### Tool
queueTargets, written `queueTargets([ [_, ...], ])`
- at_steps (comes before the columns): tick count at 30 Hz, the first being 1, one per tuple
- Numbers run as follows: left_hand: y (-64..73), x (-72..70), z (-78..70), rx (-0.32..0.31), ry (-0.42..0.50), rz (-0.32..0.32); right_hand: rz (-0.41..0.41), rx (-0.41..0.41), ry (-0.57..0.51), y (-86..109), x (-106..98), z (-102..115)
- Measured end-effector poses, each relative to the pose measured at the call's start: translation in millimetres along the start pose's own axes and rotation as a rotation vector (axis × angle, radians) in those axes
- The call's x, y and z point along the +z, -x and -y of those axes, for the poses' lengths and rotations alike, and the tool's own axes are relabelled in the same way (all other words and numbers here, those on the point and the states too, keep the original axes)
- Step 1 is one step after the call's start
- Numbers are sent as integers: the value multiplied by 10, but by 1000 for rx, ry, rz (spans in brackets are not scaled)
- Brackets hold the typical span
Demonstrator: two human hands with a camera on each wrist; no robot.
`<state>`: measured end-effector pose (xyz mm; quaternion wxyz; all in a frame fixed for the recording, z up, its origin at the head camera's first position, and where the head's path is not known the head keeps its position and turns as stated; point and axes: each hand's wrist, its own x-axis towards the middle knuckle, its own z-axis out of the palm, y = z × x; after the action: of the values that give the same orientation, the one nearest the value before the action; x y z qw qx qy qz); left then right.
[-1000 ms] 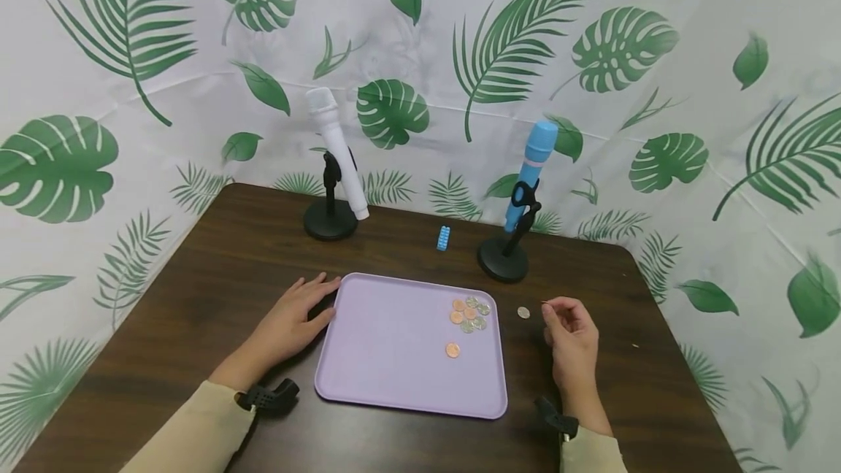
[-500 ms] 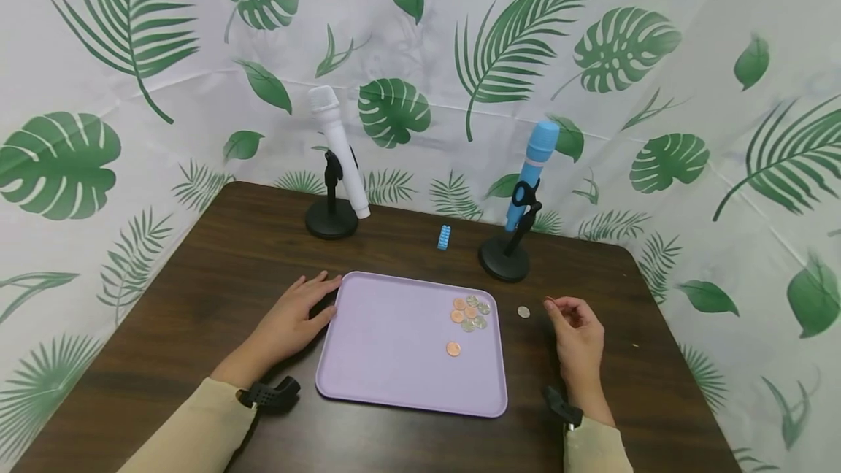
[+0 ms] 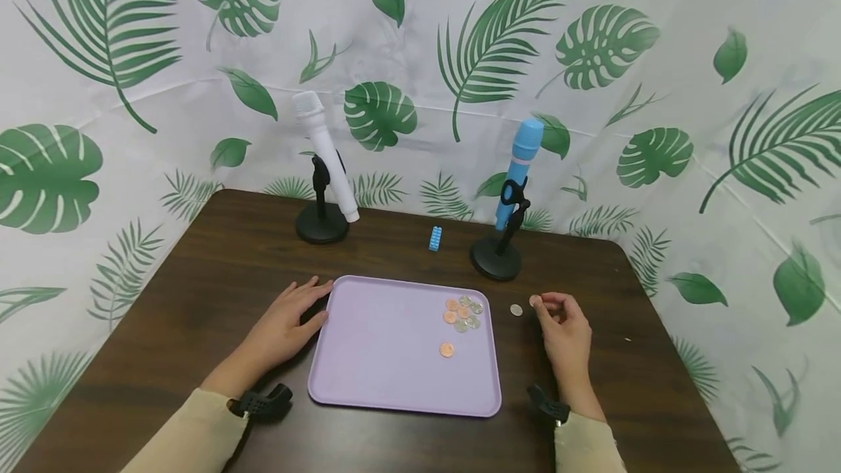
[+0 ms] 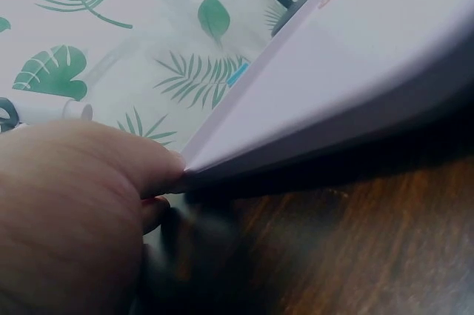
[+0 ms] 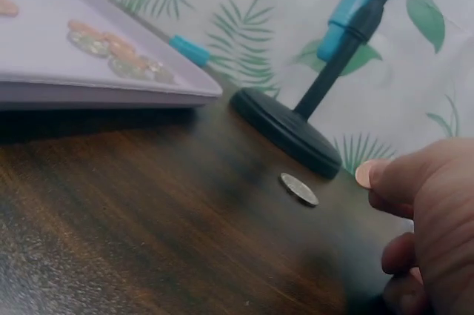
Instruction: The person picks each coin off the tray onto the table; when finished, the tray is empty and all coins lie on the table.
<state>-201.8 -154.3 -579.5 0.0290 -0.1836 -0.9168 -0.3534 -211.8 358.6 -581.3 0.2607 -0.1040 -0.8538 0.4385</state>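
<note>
My right hand point(image 3: 566, 328) pinches a copper-coloured coin point(image 5: 364, 174) between thumb and forefinger, right of the tray. On the table just left of that hand lies a silver coin point(image 3: 516, 310), also visible in the right wrist view. A lilac tray point(image 3: 388, 385) holds a cluster of copper and silver coins point(image 3: 463, 312) near its far right corner. One more copper coin point(image 3: 447, 350) lies in the tray, apart from the cluster. My left hand point(image 3: 282, 328) rests at the tray's left side, its fingers extended and touching the rim.
Behind the tray, a white microphone point(image 3: 328, 159) leans in a black stand point(image 3: 322, 223) at left. A blue microphone point(image 3: 520, 170) sits in another black stand point(image 3: 496, 258) at right. Between them lies a small blue studded block point(image 3: 435, 238). A leaf-patterned cloth point(image 3: 276, 130) hangs behind the table.
In the right hand, the copper coin has turned so its face now shows to the head camera. The head view has shifted slightly. My left hand stays at the tray's edge.
</note>
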Motion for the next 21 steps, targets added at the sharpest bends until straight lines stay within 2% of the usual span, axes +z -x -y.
queueTargets([
  [6, 13, 13, 21, -11, 3, 12, -25, -48, 183, 17, -2, 10],
  [10, 1, 15, 1, -6, 2, 14, -15, -64, 272, 17, -26, 26],
  [21, -16, 19, -6, -27, -7, 32, 79, -74, 369, 32, -22, 77],
])
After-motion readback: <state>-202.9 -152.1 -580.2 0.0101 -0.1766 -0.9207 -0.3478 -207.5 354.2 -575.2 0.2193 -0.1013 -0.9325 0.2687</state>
